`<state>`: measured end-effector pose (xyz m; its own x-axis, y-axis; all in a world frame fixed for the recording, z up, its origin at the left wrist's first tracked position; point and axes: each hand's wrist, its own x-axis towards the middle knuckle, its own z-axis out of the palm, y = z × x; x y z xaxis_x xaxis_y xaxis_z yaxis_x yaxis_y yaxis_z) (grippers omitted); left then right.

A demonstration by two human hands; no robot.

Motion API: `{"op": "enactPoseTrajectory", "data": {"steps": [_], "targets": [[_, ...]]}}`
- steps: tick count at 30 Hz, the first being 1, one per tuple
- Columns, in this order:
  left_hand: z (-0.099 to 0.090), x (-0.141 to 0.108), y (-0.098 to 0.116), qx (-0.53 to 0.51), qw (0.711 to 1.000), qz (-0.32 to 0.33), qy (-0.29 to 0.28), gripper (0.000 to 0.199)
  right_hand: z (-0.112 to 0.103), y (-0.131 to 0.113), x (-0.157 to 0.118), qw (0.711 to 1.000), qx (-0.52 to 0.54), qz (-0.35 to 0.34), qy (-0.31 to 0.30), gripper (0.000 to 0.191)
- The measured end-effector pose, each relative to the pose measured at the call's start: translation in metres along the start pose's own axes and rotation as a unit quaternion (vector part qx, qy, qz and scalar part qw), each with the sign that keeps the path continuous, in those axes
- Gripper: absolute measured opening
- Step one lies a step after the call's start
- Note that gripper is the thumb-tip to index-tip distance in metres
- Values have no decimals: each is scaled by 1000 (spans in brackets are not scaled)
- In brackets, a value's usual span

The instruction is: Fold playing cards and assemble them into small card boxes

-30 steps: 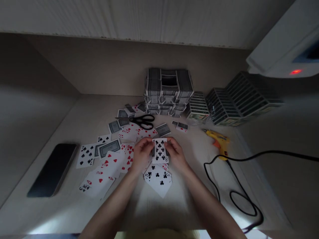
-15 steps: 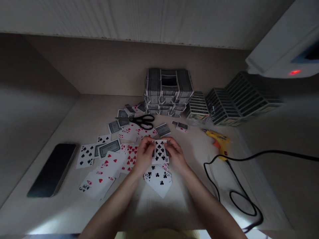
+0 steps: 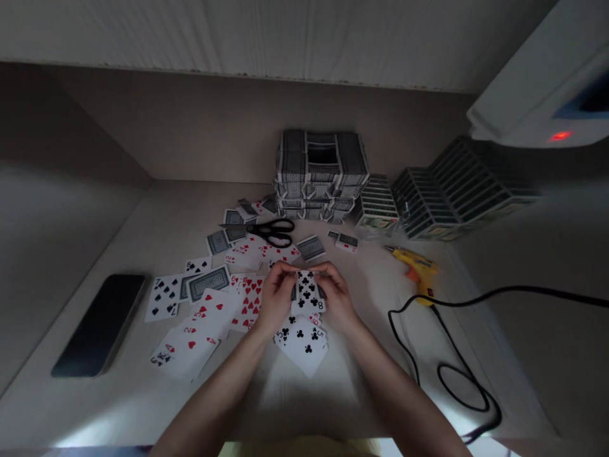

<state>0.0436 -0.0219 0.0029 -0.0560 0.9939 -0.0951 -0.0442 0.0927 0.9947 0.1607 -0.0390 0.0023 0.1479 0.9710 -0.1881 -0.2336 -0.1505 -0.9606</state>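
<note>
Between my two hands is an eight of clubs (image 3: 307,297), face up, its side edges pinched. My left hand (image 3: 278,295) is closed on its left edge, and my right hand (image 3: 335,295) is closed on its right edge. Dark patterned card back shows at both sides by the thumbs. Just below the held card, a five of clubs (image 3: 304,346) lies face up on other cards. Left of my left hand lie a ten of hearts (image 3: 250,301), other hearts cards (image 3: 209,317) and a seven of spades (image 3: 164,297).
Black scissors (image 3: 271,230) rest on cards behind my hands. A structure of folded cards (image 3: 321,171) stands at the back. Boxes of cards (image 3: 378,203) stand beside it. A yellow glue gun (image 3: 421,270) with a black cable lies right; a phone (image 3: 101,325) lies left.
The top of the held eight of clubs has bent or tilted, so its upper index no longer shows. Both hands have stayed in almost the same place.
</note>
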Motion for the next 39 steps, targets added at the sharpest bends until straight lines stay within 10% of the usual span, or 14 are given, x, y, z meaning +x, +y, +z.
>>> {"op": "enactPoseTrajectory", "data": {"steps": [26,39], "targets": [[-2,-1,1,45,999,24,-6,11,6,-9,-2,995,85,52,0,3],[-12,-1,-3,129,984,107,-58,20,-10,-6,7,979,62,151,-123,33]]}}
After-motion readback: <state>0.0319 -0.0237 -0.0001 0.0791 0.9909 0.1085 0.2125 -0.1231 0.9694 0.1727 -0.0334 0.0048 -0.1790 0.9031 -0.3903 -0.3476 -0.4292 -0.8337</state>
